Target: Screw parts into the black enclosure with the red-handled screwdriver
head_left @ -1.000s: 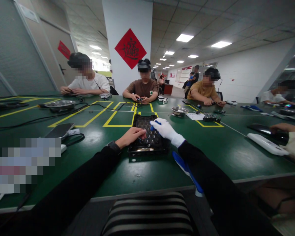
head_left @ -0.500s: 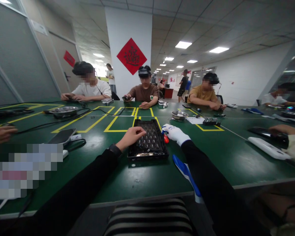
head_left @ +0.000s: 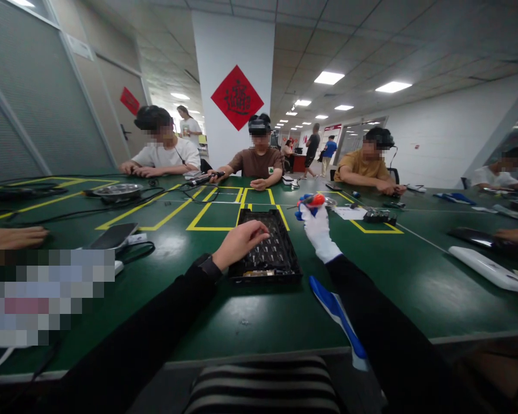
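In front of me on the green table lies a black plastic casing [head_left: 280,273], an open shallow box with rows of small metal parts inside and a gold-coloured strip at its near end. My left hand [head_left: 242,244], bare, is over its left side with the fingers bent and pressed together; whatever is between the fingertips is hidden. My right hand [head_left: 316,224], in a white and blue glove, is closed around a screwdriver [head_left: 316,200] with a red handle. It is raised beyond the casing's right side, its thin shaft pointing left.
A blue and white glove [head_left: 336,310] lies right of the casing near the table edge. A phone [head_left: 114,236] and cables are at left, a white device [head_left: 487,269] at right. Metal bowls [head_left: 118,191] and black parts [head_left: 380,216] lie farther back. Several people sit around the table.
My right hand has lifted the screwdriver from beside the casing and turned it up, away from the table. My left hand stays over the casing. The camera view has shifted slightly.
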